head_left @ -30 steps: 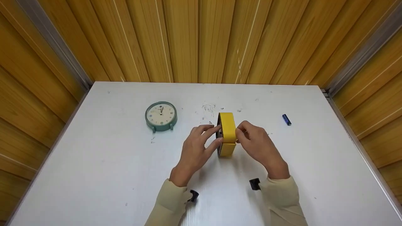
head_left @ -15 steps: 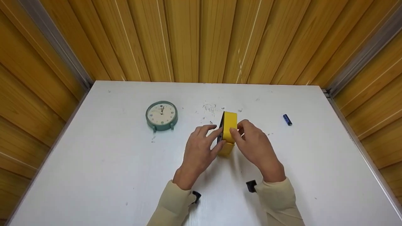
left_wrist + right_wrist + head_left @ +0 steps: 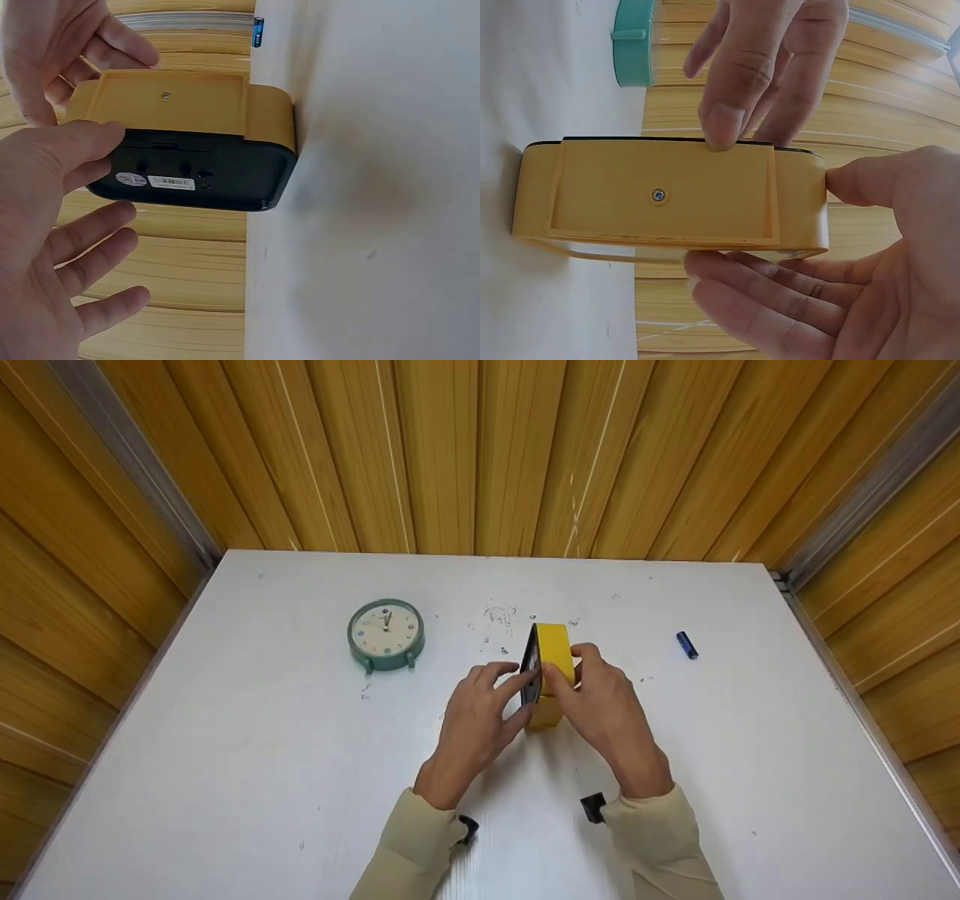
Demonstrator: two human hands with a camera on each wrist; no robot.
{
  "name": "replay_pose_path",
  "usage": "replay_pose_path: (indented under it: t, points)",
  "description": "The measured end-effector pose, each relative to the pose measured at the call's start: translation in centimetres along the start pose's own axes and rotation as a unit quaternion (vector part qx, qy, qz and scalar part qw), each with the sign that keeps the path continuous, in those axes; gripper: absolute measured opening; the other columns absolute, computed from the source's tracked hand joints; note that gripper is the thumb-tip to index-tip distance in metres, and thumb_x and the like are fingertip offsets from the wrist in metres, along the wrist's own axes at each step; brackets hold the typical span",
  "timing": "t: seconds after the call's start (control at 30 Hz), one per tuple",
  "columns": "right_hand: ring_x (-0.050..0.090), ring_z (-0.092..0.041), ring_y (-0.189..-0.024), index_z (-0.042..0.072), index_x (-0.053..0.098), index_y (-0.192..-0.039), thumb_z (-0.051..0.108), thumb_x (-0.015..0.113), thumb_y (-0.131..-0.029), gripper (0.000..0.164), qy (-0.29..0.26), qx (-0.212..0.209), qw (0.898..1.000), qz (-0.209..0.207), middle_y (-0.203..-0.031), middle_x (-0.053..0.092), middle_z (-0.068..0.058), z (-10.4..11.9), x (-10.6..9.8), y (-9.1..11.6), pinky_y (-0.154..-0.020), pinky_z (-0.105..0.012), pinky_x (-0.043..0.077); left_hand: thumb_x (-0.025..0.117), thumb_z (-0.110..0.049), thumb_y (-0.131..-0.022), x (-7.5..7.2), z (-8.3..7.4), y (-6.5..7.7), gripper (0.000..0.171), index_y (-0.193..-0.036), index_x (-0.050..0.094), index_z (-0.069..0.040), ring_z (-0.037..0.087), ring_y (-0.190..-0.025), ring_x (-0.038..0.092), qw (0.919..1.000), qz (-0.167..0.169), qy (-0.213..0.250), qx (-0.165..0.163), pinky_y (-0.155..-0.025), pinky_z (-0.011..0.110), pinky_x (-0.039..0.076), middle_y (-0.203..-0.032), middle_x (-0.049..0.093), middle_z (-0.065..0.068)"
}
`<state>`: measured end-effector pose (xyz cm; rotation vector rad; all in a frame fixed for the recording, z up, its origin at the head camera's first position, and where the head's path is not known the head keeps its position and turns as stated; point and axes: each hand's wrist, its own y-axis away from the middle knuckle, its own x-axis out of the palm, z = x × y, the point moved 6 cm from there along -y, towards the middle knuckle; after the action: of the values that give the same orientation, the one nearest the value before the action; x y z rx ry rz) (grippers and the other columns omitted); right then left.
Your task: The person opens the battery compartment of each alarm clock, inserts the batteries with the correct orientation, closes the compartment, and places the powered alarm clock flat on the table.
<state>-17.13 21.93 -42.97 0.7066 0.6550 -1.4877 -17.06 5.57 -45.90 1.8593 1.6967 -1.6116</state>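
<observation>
A yellow alarm clock [image 3: 555, 646] stands on end on the white table between both hands. Its black back [image 3: 240, 171], with two white stickers, faces left; the clear front faces right. My right hand [image 3: 606, 709] grips the clock, thumb on the yellow casing and fingers against the front. On the back's side, the left hand [image 3: 472, 712] touches the clock with thumb and index finger. Its other fingers spread away from the clock, as the left wrist view shows. In the right wrist view, a small screw [image 3: 658, 195] sits in the casing's recessed base panel.
A green round alarm clock [image 3: 386, 631] lies face up at the back left of the table. A blue battery [image 3: 687, 645] lies at the back right. Wood-patterned panels [image 3: 435, 457] stand behind the table and along its sides.
The yellow clock has shifted slightly right and turned a little. My right thumb has come from its right side onto the yellow casing. The left hand has moved slightly right along with it.
</observation>
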Motion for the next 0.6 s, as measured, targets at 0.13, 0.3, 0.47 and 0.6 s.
replay_pose_path:
  t: [0.13,0.3,0.47,0.6]
  points:
    - [0.062,-0.025,-0.080,-0.002,0.047,-0.147,0.045,0.064,-0.106,0.065,-0.004,0.003,1.000,-0.007,-0.100,0.067,-0.014,0.1,0.1,0.0,-0.072,-0.037,0.054,0.086,-0.026,-0.093,0.1,0.0,0.1,0.039,-0.130,0.078,-0.019,0.025,-0.112,0.066,1.0000,-0.001,-0.001,-0.001,-0.094,0.034,0.056,-0.127,0.070,0.007]
    - [0.064,-0.025,-0.080,-0.002,0.047,-0.146,0.046,0.064,-0.104,0.066,-0.015,0.026,1.000,-0.010,-0.100,0.068,-0.014,-0.2,-0.1,0.0,-0.071,-0.037,0.054,0.086,-0.026,-0.093,0.5,-0.1,0.1,0.041,-0.132,0.078,-0.022,0.024,-0.113,0.065,1.0000,0.005,-0.004,-0.002,-0.095,0.033,0.055,-0.128,0.070,0.006]
    - [0.065,-0.027,-0.083,-0.003,0.047,-0.145,0.047,0.061,-0.102,0.067,-0.036,0.050,0.998,-0.007,-0.105,0.069,-0.017,-0.7,-0.7,-0.1,-0.073,-0.038,0.054,0.087,-0.026,-0.092,1.1,-0.3,0.3,0.041,-0.132,0.078,-0.022,0.025,-0.108,0.066,0.9998,0.005,-0.006,0.016,-0.091,0.032,0.056,-0.127,0.069,0.007]
    - [0.064,-0.028,-0.090,-0.003,0.045,-0.147,0.048,0.058,-0.101,0.070,-0.050,0.066,0.996,0.008,-0.112,0.068,-0.019,-1.2,-1.2,-0.1,-0.078,-0.040,0.054,0.086,-0.026,-0.093,1.7,-0.3,0.5,0.041,-0.133,0.077,-0.022,0.026,-0.109,0.066,0.9995,0.014,-0.016,0.022,-0.090,0.032,0.056,-0.127,0.069,0.008]
